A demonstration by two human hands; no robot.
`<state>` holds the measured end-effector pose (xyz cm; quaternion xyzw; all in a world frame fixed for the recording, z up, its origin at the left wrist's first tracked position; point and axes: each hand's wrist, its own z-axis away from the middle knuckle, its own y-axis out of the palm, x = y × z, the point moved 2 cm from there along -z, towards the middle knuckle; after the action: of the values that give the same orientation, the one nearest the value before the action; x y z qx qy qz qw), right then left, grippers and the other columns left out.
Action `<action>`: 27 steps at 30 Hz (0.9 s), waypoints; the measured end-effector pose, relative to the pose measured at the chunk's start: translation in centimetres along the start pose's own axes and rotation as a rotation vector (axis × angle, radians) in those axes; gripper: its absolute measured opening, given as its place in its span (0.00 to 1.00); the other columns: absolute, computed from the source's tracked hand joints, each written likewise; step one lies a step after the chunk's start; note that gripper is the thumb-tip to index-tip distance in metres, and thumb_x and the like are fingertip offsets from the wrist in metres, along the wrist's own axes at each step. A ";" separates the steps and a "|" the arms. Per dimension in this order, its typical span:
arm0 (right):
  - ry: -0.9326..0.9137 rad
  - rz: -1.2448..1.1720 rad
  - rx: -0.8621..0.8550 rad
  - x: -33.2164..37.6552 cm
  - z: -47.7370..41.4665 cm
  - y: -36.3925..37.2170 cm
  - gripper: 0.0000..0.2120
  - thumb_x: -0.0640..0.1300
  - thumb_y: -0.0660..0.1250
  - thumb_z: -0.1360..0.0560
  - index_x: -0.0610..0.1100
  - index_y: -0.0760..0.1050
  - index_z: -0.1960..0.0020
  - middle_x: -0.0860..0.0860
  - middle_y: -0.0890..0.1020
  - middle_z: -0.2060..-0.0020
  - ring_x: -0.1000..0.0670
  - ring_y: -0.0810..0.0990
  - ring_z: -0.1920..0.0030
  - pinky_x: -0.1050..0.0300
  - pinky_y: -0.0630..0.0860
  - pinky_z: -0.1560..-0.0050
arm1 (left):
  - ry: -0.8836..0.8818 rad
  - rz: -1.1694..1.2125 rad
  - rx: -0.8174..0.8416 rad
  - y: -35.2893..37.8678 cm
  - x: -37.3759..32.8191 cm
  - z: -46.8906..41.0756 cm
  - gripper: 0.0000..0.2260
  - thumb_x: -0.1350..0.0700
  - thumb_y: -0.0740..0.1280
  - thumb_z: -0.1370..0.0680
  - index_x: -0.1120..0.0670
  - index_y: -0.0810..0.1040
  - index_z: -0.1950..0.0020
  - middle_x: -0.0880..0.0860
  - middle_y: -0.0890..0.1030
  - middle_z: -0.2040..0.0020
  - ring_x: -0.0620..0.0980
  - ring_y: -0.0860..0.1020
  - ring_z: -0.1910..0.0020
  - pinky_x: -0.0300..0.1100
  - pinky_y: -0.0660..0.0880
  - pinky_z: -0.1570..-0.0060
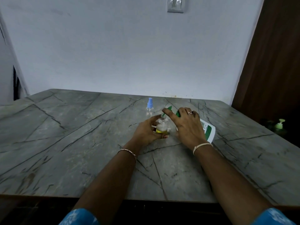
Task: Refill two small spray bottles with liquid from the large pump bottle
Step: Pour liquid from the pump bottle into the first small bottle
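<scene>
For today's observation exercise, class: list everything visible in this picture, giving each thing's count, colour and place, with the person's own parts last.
table: one, grey veined, across the foreground.
capped spray bottle: one, clear with blue sprayer, standing behind the hands.
open small bottle: one, clear, yellow at its base, mid-table.
large pump bottle: one, white with green pump, tilted towards the open small bottle.
pump top: one, pale green, dim, far right beyond the table.
switch plate: one, pale, high on the wall.
wood panel: one, brown, right edge.
left hand: one, grips the open small bottle.
right hand: one, holds the large pump bottle's top.
</scene>
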<state>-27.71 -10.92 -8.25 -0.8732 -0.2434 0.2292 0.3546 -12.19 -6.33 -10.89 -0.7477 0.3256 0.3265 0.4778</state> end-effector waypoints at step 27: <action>0.029 -0.059 0.007 0.6 -0.7 -0.4 0.34 0.39 0.70 0.32 0.54 0.62 0.30 0.43 0.75 0.46 0.41 0.73 0.43 0.43 0.69 0.41 | -0.008 0.008 0.013 -0.1 -0.5 0.3 0.40 0.56 0.79 0.36 0.49 0.65 0.28 0.52 0.78 0.40 0.45 0.78 0.50 0.29 0.73 0.53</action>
<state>-26.94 -10.69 -7.69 -0.8676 -0.2631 0.2067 0.3679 -12.43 -5.90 -10.54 -0.7418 0.3289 0.3295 0.4827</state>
